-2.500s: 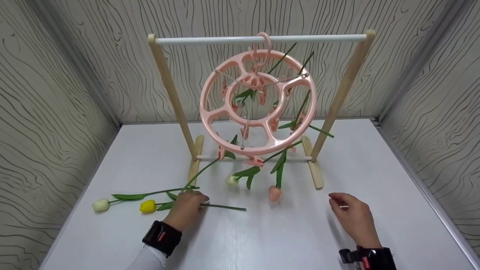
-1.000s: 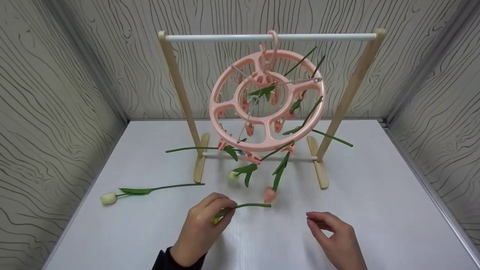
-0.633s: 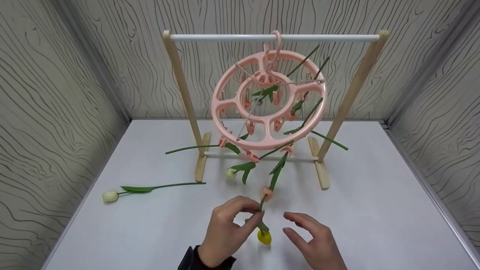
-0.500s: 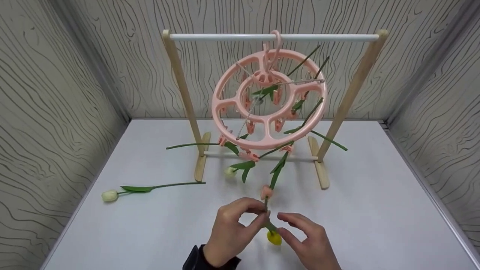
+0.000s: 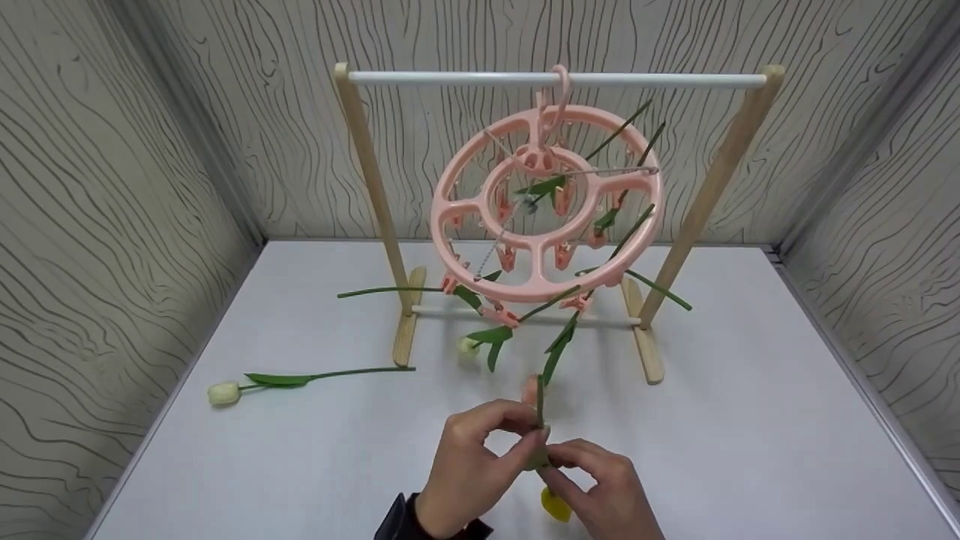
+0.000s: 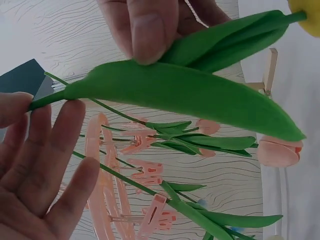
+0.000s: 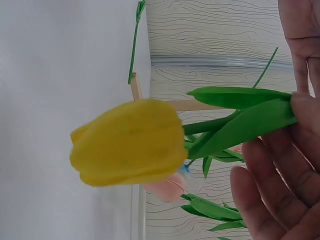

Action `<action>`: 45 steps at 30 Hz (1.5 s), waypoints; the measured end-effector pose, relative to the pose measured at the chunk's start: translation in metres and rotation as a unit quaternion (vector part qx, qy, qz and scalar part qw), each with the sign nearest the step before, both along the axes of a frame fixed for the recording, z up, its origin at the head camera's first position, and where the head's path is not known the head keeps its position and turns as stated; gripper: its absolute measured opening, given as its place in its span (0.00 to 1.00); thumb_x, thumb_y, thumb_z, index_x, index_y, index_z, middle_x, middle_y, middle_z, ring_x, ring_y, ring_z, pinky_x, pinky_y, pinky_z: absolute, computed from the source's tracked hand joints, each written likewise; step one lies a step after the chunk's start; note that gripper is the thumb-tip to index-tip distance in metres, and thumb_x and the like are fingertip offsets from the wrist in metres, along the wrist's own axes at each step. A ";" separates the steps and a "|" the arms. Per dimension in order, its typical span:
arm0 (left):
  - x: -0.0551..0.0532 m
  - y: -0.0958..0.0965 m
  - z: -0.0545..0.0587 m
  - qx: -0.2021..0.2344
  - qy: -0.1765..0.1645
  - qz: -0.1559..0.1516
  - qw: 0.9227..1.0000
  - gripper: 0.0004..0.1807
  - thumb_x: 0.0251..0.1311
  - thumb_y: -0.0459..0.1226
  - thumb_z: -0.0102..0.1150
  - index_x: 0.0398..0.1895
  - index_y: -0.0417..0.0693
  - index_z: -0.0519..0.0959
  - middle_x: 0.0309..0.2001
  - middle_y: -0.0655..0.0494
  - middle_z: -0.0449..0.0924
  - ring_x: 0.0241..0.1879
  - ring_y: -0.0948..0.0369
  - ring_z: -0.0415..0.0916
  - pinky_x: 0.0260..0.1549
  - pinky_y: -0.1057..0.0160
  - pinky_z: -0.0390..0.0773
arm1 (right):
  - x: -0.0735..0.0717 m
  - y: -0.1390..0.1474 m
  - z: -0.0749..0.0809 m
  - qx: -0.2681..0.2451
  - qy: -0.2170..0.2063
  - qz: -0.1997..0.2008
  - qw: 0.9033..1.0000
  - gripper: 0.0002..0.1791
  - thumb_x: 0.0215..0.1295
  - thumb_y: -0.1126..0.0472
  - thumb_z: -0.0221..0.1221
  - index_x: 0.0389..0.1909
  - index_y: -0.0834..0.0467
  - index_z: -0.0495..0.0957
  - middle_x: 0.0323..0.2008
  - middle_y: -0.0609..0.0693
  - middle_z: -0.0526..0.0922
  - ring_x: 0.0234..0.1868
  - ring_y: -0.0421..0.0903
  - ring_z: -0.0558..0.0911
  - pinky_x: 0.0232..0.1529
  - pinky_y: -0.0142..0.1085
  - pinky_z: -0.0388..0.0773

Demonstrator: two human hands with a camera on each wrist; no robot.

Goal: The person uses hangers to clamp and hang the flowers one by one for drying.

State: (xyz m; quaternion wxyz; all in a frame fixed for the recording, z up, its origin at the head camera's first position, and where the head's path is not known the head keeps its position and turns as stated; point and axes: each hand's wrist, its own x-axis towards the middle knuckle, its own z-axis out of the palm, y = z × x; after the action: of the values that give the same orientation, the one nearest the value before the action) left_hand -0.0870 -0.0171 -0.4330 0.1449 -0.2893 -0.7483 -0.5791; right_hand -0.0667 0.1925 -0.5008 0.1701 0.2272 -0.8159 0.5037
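Note:
A yellow artificial tulip (image 7: 127, 142) hangs bloom-down in front of me; its stem rises between both hands. My left hand (image 5: 480, 457) pinches the bare stem between thumb and fingertips, just beyond the base of a long green leaf (image 6: 185, 95) in the left wrist view. With thumb and fingers, my right hand (image 5: 604, 484) pinches the tulip by its leaves, closer to the bloom. Behind the stem's tip, a pink tulip (image 5: 530, 390) dangles from a clip of the round pink clip hanger (image 5: 540, 289), partly hidden by my fingers.
The hanger is hooked over the white bar (image 5: 450, 78) of a wooden stand (image 5: 371, 180). Several tulips are clipped around it, stems sticking outward. One white tulip (image 5: 223, 394) lies on the white table (image 5: 300, 465) at the left.
My left hand has picked the yellow tulip off the table and brought it rightward, turning its bloom downward. My right hand has moved left and now grips the tulip too. A left-side clipped tulip's stem swung up.

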 end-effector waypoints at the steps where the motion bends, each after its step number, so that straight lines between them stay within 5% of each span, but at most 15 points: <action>1: 0.000 -0.001 -0.001 -0.002 0.003 0.001 1.000 0.03 0.78 0.30 0.76 0.49 0.39 0.92 0.43 0.47 0.98 0.42 0.56 0.96 0.49 0.62 0.96 | 0.000 0.000 0.000 0.003 -0.003 0.000 1.000 0.12 0.69 0.74 0.78 0.49 0.59 0.95 0.41 0.50 0.98 0.43 0.33 0.93 0.49 0.26 0.91; 5: -0.005 -0.016 -0.005 -0.011 0.030 0.028 0.999 0.06 0.79 0.31 0.75 0.53 0.41 0.93 0.45 0.48 0.98 0.43 0.57 0.96 0.48 0.60 0.96 | 0.001 0.003 0.001 0.017 -0.020 -0.010 1.000 0.10 0.70 0.73 0.78 0.48 0.59 0.96 0.41 0.49 0.98 0.43 0.33 0.92 0.48 0.28 0.92; 9: -0.019 -0.047 -0.011 -0.009 0.047 0.115 0.992 0.04 0.78 0.27 0.73 0.47 0.40 0.94 0.40 0.51 0.98 0.40 0.60 0.94 0.45 0.61 0.94 | 0.003 0.007 0.002 0.030 -0.032 -0.033 0.998 0.09 0.71 0.71 0.79 0.48 0.57 0.96 0.41 0.48 0.98 0.42 0.31 0.90 0.47 0.29 0.92; 13: -0.035 -0.084 -0.014 -0.034 -0.033 0.191 0.980 0.05 0.82 0.30 0.70 0.47 0.39 0.94 0.40 0.50 0.98 0.42 0.59 0.95 0.47 0.65 0.91 | 0.006 0.013 0.003 0.034 -0.031 -0.067 0.997 0.10 0.70 0.72 0.79 0.46 0.56 0.96 0.39 0.47 0.97 0.41 0.30 0.89 0.45 0.27 0.91; 19: -0.070 -0.117 -0.015 -0.019 -0.166 0.239 0.957 0.14 0.90 0.36 0.63 0.60 0.34 0.91 0.53 0.41 0.97 0.59 0.47 0.94 0.57 0.68 0.87 | 0.010 0.021 0.003 0.031 -0.056 -0.103 0.993 0.10 0.70 0.72 0.79 0.44 0.55 0.95 0.38 0.46 0.96 0.40 0.28 0.88 0.42 0.28 0.91; 22: -0.098 -0.123 -0.008 0.028 -0.204 0.218 0.954 0.17 0.92 0.38 0.59 0.66 0.32 0.89 0.59 0.38 0.95 0.60 0.52 0.91 0.55 0.70 0.85 | 0.011 0.021 0.002 0.025 -0.057 -0.106 0.992 0.11 0.69 0.73 0.78 0.45 0.56 0.95 0.38 0.46 0.96 0.40 0.28 0.88 0.42 0.28 0.91; 27: -0.144 -0.123 0.004 0.124 -0.277 0.129 0.944 0.21 0.96 0.37 0.52 0.73 0.31 0.85 0.64 0.44 0.93 0.58 0.64 0.86 0.59 0.67 0.87 | 0.016 0.019 -0.001 0.026 -0.067 -0.102 0.992 0.10 0.70 0.73 0.78 0.47 0.58 0.96 0.40 0.48 0.97 0.40 0.29 0.88 0.45 0.28 0.91; 31: -0.167 -0.118 0.008 0.139 -0.305 0.076 0.939 0.22 0.97 0.38 0.49 0.77 0.35 0.83 0.71 0.44 0.90 0.66 0.59 0.84 0.65 0.62 0.85 | 0.017 0.018 -0.001 0.032 -0.076 -0.089 0.993 0.09 0.71 0.72 0.78 0.48 0.59 0.95 0.40 0.49 0.97 0.41 0.29 0.88 0.46 0.28 0.92; 39: -0.189 -0.105 0.013 0.099 -0.309 0.007 0.946 0.26 0.98 0.40 0.45 0.86 0.37 0.76 0.82 0.40 0.81 0.83 0.43 0.74 0.88 0.38 0.71 | 0.021 0.016 0.001 0.040 -0.116 -0.073 0.990 0.08 0.75 0.69 0.77 0.51 0.60 0.95 0.43 0.51 0.98 0.42 0.30 0.88 0.49 0.26 0.91; 45: -0.190 -0.098 0.017 0.109 -0.289 -0.023 0.951 0.26 0.96 0.34 0.48 0.89 0.37 0.72 0.76 0.45 0.87 0.73 0.58 0.83 0.87 0.38 0.75 | 0.024 0.014 0.000 0.039 -0.108 -0.064 0.991 0.08 0.75 0.70 0.76 0.51 0.62 0.95 0.43 0.53 0.97 0.42 0.31 0.88 0.49 0.26 0.91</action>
State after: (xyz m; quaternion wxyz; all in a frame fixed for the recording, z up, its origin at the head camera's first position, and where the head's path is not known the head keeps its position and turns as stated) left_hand -0.2766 -0.1147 -0.4161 -0.0608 -0.1092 -0.6838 -0.7189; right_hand -0.0430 0.2068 -0.5004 0.1039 0.1250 -0.8614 0.4811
